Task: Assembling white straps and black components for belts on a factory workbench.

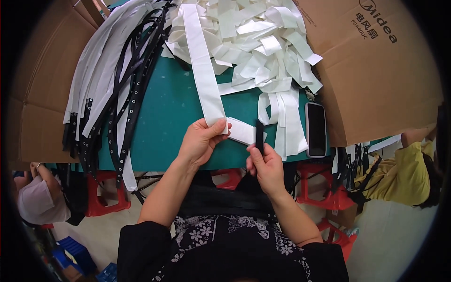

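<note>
My left hand (202,141) pinches the near end of a long, flat white strip (202,70) between thumb and fingers. The strip runs away from me across the green table. In my right hand (268,168) is a narrow black strap (260,134), gripped near its lower end and pointing upward. Between the two hands lies a short folded white piece (242,131), partly behind the strap. Just beyond my right hand, a looped white strip (268,108) and other white strips reach toward the table edge.
A heap of white strips (263,51) covers the far table. Black eyelet belts (134,98) with white strips hang over the left edge. A phone (315,130) lies beside a cardboard box (376,80). Another box (44,94) flanks the left. People sit at both sides near red stools (324,188).
</note>
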